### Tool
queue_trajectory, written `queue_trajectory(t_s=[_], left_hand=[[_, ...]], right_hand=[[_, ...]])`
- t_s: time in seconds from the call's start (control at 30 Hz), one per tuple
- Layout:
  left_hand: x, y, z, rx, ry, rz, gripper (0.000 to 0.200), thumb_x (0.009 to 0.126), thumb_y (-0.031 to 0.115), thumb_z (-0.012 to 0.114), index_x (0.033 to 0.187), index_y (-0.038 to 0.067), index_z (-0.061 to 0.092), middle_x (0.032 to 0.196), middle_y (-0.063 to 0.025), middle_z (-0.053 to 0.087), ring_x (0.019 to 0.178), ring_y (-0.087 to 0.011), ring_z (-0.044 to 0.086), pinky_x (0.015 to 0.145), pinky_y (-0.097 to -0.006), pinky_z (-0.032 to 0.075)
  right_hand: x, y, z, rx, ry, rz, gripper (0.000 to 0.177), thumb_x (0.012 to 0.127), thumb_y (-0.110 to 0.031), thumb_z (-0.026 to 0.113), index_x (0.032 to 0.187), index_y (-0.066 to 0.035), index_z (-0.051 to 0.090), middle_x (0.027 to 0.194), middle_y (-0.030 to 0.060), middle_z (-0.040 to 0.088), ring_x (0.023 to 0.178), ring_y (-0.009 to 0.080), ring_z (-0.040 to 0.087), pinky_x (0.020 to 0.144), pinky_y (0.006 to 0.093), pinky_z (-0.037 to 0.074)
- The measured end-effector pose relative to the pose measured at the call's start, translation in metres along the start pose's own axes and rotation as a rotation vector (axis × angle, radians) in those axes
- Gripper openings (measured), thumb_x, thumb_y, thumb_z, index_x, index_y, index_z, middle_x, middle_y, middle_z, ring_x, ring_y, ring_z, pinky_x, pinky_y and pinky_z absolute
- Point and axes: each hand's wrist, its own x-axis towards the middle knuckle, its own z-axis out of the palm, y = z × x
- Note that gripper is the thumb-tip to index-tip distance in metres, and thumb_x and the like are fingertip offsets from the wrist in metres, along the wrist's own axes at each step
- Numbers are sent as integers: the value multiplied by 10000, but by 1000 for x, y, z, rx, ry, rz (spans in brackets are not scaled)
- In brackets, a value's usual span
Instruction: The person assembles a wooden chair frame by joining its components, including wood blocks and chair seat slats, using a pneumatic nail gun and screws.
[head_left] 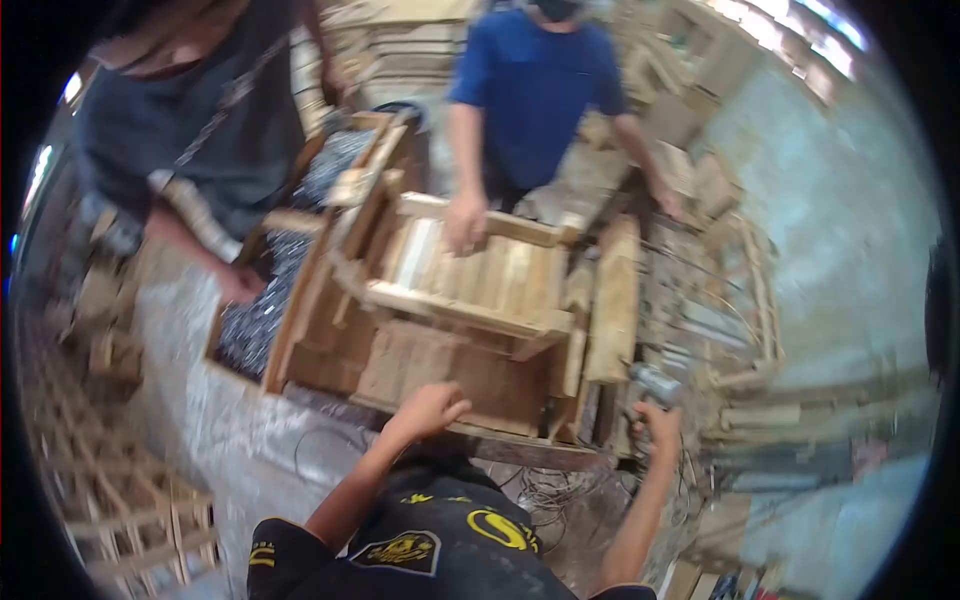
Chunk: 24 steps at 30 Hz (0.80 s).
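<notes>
My left hand (432, 410) is closed in a loose fist over the near edge of the wooden workbench (500, 375); what it holds, if anything, is hidden. At the right end of the bench, my right hand (659, 425) wraps the handle of a grey nail gun (655, 381), blurred in this view. Ahead of me lies a slatted wooden frame (470, 275), its pale slats side by side between two rails. Thick wooden boards (612, 300) stand along its right side, near the nail gun.
A co-worker's hand (466, 222) rests over the slatted frame. Another person's hand (240, 284) reaches into a wooden box (265, 330) of dark metal nails at the left. Hoses (550, 495) lie coiled below the bench. Wooden crates (150, 520) fill the lower left.
</notes>
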Motion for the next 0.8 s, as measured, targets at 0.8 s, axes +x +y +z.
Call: queue_trajectory(t_s=[0.8], left_hand=[[-139,-117,-232,108,1080,-375,168,883,147,634,903,-18,649,768,-225,656,719,-382,669,636,-415,499]], right_hand=[[3,2,69,-76,-154,172,217,774,-175,669,919,-42,577,698,128,661,444,167,533,391,321,428]])
